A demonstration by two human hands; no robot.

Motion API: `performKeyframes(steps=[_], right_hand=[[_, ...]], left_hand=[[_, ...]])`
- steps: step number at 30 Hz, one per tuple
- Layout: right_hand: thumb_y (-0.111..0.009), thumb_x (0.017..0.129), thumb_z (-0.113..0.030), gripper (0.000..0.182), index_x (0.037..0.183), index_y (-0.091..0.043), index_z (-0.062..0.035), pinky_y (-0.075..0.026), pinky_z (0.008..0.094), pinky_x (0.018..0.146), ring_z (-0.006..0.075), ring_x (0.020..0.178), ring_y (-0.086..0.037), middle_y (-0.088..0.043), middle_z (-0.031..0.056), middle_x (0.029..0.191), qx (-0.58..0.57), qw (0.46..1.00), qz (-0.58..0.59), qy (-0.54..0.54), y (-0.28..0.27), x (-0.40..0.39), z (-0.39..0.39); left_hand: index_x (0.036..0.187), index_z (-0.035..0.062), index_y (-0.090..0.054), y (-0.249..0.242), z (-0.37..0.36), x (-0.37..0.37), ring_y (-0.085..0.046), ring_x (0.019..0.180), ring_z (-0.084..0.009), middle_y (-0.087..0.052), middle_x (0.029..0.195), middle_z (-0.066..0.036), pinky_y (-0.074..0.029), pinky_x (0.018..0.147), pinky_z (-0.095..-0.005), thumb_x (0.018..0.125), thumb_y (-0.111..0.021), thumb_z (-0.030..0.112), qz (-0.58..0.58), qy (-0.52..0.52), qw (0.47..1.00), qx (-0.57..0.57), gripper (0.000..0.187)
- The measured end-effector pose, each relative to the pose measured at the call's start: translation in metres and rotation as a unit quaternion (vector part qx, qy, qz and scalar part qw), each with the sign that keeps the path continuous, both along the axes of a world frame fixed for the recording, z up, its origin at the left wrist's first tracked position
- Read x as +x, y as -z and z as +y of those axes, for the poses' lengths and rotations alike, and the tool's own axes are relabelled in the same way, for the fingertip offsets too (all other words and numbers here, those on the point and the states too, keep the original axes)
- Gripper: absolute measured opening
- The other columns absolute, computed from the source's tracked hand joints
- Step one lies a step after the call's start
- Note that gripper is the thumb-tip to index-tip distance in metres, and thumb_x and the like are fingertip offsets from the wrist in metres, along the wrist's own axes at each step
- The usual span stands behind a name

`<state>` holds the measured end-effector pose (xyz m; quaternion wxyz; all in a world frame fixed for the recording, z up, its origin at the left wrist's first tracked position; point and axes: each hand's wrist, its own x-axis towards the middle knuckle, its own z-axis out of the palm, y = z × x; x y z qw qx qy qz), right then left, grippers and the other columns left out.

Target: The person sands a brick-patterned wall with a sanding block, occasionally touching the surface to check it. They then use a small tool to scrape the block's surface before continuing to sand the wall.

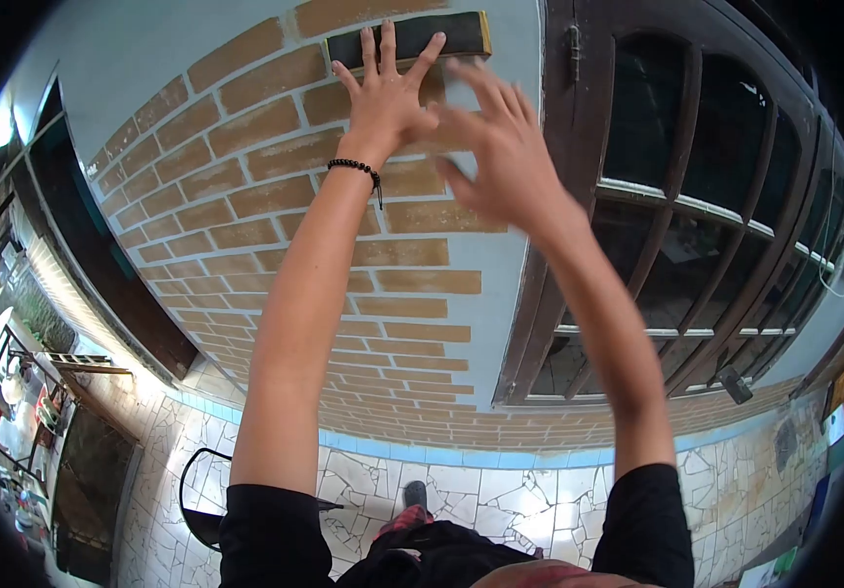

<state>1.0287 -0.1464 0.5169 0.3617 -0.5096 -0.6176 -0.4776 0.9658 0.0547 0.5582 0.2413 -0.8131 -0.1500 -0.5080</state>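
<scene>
A black rectangular block (pixel 465 33) with yellow edges lies flat against the wall, high at the top of the view. My left hand (pixel 385 101) is spread over the block's lower side, its fingertips resting on the black face. Round that wrist is a black beaded bracelet (pixel 355 167). Just below the block's right end, my right hand (pixel 508 157) hangs in front of the wall with fingers apart and holding nothing, smeared by motion. Tan brick shapes (pixel 255 201) divided by pale lines cover the wall behind both hands.
To the right stands a brown wooden window frame (pixel 578 127) with glass panes. A black-rimmed chair or stool (pixel 187 495) is at the lower left on the cracked-tile floor (pixel 500 500). Farther left are a dark doorway (pixel 113 255) and cluttered shelving (pixel 25 412).
</scene>
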Motion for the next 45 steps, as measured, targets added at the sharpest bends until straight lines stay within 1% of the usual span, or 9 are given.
performKeyframes(steps=[3,7,10,12,18,21,25,32,45], right_hand=[[-0.079,0.076,-0.015,0.036,0.110,-0.073,-0.0066,-0.043,0.0524,0.109,0.0442,0.135,-0.049,-0.055,0.0217,0.142,-0.029,0.979,0.083,-0.184,0.058,-0.036,-0.060],[-0.081,0.072,-0.015,0.031,0.101,-0.076,-0.0026,-0.049,0.0454,0.099,0.0393,0.117,-0.063,-0.065,0.0217,0.128,-0.039,0.927,0.327,-0.182,0.153,-0.073,-0.115],[-0.082,0.071,-0.013,0.029,0.097,-0.076,-0.0004,-0.050,0.0428,0.094,0.0357,0.110,-0.065,-0.069,0.0201,0.122,-0.057,0.876,0.428,-0.214,0.209,-0.092,-0.145],[-0.082,0.071,-0.012,0.028,0.096,-0.076,0.0002,-0.050,0.0426,0.093,0.0345,0.109,-0.066,-0.070,0.0190,0.119,-0.081,0.853,0.468,-0.217,0.235,-0.097,-0.158],[-0.080,0.073,-0.007,0.024,0.096,-0.075,0.0009,-0.052,0.0381,0.090,0.0306,0.105,-0.067,-0.071,0.0182,0.117,-0.035,0.851,0.490,-0.184,0.244,-0.088,-0.171],[-0.079,0.075,-0.006,0.022,0.096,-0.074,0.0021,-0.052,0.0367,0.091,0.0286,0.103,-0.068,-0.072,0.0196,0.114,0.002,0.833,0.511,-0.211,0.244,-0.084,-0.170],[-0.079,0.077,-0.007,0.022,0.096,-0.074,0.0027,-0.052,0.0366,0.093,0.0287,0.105,-0.068,-0.073,0.0196,0.111,-0.011,0.830,0.504,-0.239,0.245,-0.081,-0.166],[-0.079,0.077,-0.007,0.022,0.096,-0.075,0.0029,-0.052,0.0364,0.091,0.0276,0.103,-0.070,-0.074,0.0183,0.107,-0.018,0.826,0.506,-0.249,0.245,-0.089,-0.161],[-0.079,0.076,-0.002,0.020,0.095,-0.074,0.0031,-0.053,0.0337,0.088,0.0265,0.096,-0.071,-0.075,0.0163,0.100,-0.026,0.827,0.517,-0.220,0.245,-0.097,-0.162]], left_hand=[[0.159,0.0546,-0.018,-0.003,0.000,0.002,-0.003,0.155,-0.0522,-0.006,0.171,-0.020,-0.014,0.110,-0.0850,0.076,-0.075,0.045,-0.001,-0.037,0.999,0.007,0.101],[0.157,0.0581,-0.019,0.001,-0.006,0.005,-0.004,0.154,-0.0530,-0.007,0.169,-0.020,-0.019,0.108,-0.0857,0.075,-0.076,0.047,0.008,-0.080,0.997,0.002,0.101],[0.163,0.0415,-0.017,-0.019,-0.056,-0.018,0.006,0.156,-0.0491,0.006,0.170,-0.022,-0.008,0.116,-0.0803,0.076,-0.078,0.028,0.089,-0.075,0.986,-0.116,0.108],[0.163,0.0436,-0.018,-0.014,-0.042,-0.012,0.008,0.155,-0.0510,0.005,0.170,-0.023,-0.009,0.113,-0.0831,0.071,-0.080,0.025,0.073,-0.056,0.992,-0.085,0.112],[0.162,0.0492,-0.013,-0.005,-0.031,-0.004,0.001,0.155,-0.0485,0.001,0.169,-0.021,-0.016,0.113,-0.0817,0.071,-0.083,0.030,0.027,-0.043,0.999,-0.017,0.117],[0.162,0.0463,-0.014,-0.011,-0.036,-0.009,0.004,0.155,-0.0501,0.004,0.170,-0.022,-0.011,0.112,-0.0829,0.081,-0.077,0.043,0.074,-0.080,0.993,-0.046,0.103],[0.156,0.0606,-0.019,-0.004,-0.001,0.004,-0.009,0.153,-0.0503,-0.012,0.167,-0.019,-0.027,0.106,-0.0847,0.078,-0.074,0.054,0.001,-0.073,0.994,0.076,0.095],[0.155,0.0602,-0.020,-0.004,0.004,0.008,-0.012,0.152,-0.0515,-0.014,0.167,-0.020,-0.025,0.106,-0.0849,0.082,-0.068,0.060,-0.007,-0.072,0.996,0.059,0.087],[0.158,0.0492,-0.027,0.003,0.019,0.032,-0.003,0.155,-0.0504,-0.009,0.169,-0.023,-0.007,0.106,-0.0879,0.094,-0.033,0.082,-0.067,-0.050,0.994,0.066,0.073]])
